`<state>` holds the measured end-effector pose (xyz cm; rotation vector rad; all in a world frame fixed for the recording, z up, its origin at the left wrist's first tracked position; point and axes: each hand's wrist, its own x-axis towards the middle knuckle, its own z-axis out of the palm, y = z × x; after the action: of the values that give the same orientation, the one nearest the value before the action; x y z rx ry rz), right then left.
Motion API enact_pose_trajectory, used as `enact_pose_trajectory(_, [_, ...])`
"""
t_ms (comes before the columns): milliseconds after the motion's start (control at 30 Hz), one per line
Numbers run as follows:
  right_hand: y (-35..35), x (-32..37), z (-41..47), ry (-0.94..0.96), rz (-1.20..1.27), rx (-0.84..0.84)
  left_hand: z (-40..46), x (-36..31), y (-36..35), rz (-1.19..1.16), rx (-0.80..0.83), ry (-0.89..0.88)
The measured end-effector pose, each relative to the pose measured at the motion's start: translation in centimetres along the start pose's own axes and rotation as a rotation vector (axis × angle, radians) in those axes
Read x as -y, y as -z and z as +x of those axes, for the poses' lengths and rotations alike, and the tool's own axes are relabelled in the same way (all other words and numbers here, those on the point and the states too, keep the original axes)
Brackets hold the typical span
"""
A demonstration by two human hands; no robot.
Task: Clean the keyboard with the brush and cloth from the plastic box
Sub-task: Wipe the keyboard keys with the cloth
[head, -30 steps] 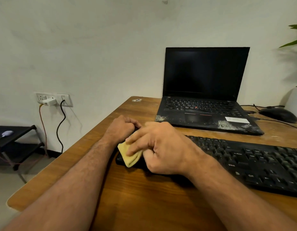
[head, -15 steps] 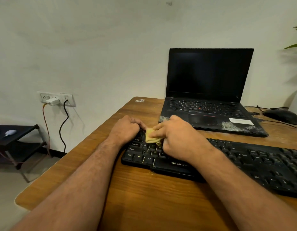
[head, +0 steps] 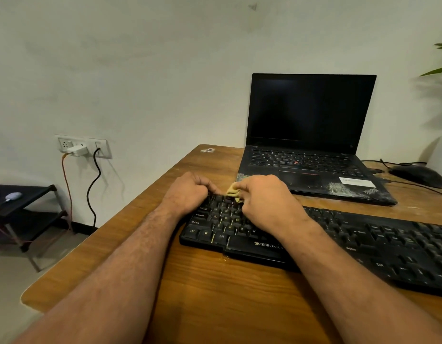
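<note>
The black keyboard (head: 326,242) is laid along the desk's (head: 215,294) front edge. A yellow cloth (head: 232,191) is pinched in the right hand (head: 267,199) over the top-left keys, while that end is steadied by the curled left hand (head: 187,192). Short, light strokes along each row are probably best.

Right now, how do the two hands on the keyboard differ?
The right hand pinches the yellow cloth against the upper key rows; the left hand holds no cloth, its fingers curled at the keyboard 's far left corner. The right hand covers keys further in; the left hand sits at the end by the table edge. Both rest on the keyboard, knuckles up.
</note>
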<state>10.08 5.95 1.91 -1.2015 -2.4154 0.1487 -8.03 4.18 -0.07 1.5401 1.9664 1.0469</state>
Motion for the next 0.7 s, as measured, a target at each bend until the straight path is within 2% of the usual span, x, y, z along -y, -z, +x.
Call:
enact_pose_trajectory(100, [0.4,0.5,-0.4,0.154,0.121,0.127,0.1,-0.1,0.0,0.036,-0.016,-0.021])
enact_pose_trajectory(167, [0.2,0.8,-0.6,0.181,0.137,0.180,0.2,-0.1,0.1,0.053,-0.019,-0.015])
enact_pose_trajectory(300, [0.1,-0.2,0.1,-0.026,-0.090,-0.031,0.2,0.0,0.0,0.017,0.006,0.028])
enact_pose_trajectory(367, [0.3,-0.2,-0.2,0.019,0.000,-0.019,0.3,0.1,0.0,0.022,-0.002,0.022])
enact_pose_trajectory(467, [0.6,1.2,-1.3,0.169,0.077,0.122,0.4,0.2,0.1,0.032,-0.006,-0.014])
enact_pose_trajectory(533, [0.6,1.9,-1.8,0.247,0.113,0.112,0.5,0.4,0.2,0.036,0.004,-0.031])
enact_pose_trajectory(633, [0.3,1.7,-1.6,0.276,0.103,0.057,0.6,0.6,0.2,0.024,0.022,-0.029])
enact_pose_trajectory(700, [0.3,1.1,-1.4,0.239,0.055,0.082,0.5,0.6,0.1,0.024,0.016,-0.036])
